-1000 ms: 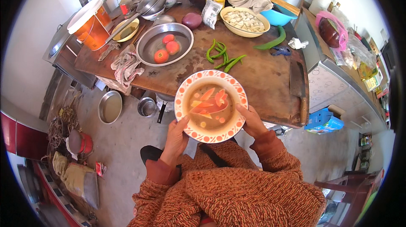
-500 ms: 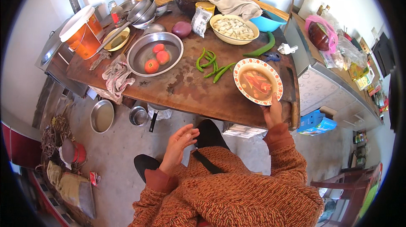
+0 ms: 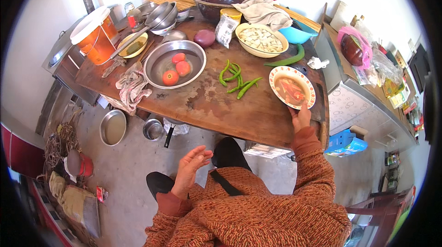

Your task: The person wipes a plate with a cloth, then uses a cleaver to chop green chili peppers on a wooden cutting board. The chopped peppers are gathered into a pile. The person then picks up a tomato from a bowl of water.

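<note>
A shallow plate with an orange-patterned rim [image 3: 274, 91] sits at the table's right end, and red pieces [image 3: 293, 91] lie in the liquid inside it. My right hand [image 3: 301, 117] grips its near edge, fingers under the rim and thumb on top. Whether the plate touches the table I cannot tell. My left hand [image 3: 192, 166] hovers in front of my body, holding nothing, its fingers loosely bent and apart. Left of the plate lie several green peppers [image 3: 240, 79]; behind it is a long green cucumber [image 3: 287, 57]. A knife's wooden handle [image 3: 323, 134] shows at the right edge.
On the wooden table [image 3: 198, 104], a metal basin [image 3: 150, 76] holds tomatoes [image 3: 183, 68]. White cubes [image 3: 262, 40] fill a yellow basin at the back. An orange bucket [image 3: 96, 44] stands far left. A side cabinet [image 3: 357, 104] adjoins on the right.
My right hand has moved the plate a little to the right and toward me, so it covers more of the knife. My left hand has barely moved.
</note>
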A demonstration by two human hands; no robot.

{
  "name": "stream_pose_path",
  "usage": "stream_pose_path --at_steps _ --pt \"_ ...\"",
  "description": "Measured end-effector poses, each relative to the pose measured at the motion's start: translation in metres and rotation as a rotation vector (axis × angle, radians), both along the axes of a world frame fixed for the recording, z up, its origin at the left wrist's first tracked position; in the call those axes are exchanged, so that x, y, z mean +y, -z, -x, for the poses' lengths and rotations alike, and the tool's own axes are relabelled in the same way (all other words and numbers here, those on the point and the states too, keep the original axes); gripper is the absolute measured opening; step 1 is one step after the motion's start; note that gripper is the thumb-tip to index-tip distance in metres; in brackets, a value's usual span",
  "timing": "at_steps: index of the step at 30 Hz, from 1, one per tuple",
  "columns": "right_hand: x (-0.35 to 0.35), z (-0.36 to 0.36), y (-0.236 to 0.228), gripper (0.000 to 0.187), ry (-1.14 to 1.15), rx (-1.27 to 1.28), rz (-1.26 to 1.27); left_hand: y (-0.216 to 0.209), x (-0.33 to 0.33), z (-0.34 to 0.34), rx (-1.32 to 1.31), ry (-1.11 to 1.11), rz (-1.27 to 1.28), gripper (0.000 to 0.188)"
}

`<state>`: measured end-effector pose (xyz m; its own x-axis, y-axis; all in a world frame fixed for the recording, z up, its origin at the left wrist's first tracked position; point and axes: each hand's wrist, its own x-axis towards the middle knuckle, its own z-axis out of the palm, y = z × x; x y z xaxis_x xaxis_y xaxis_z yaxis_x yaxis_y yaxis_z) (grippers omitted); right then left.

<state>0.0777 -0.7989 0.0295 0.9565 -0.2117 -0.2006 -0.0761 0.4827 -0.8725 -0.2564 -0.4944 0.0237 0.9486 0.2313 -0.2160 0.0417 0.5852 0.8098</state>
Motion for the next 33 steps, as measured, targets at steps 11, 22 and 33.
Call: stream_pose_path --at_steps 11,22,33 --pt "0.006 -0.069 -0.008 0.042 -0.021 -0.074 -0.044 0.011 0.006 0.013 0.044 -0.072 -0.005 0.042" --pt "-0.024 -0.094 0.017 0.039 -0.163 -0.005 -0.178 0.013 0.007 0.010 0.115 -0.058 -0.024 0.044" --pt "-0.042 -0.012 -0.023 0.038 -0.405 0.172 -0.073 0.026 0.006 -0.006 0.141 -0.021 -0.021 0.042"
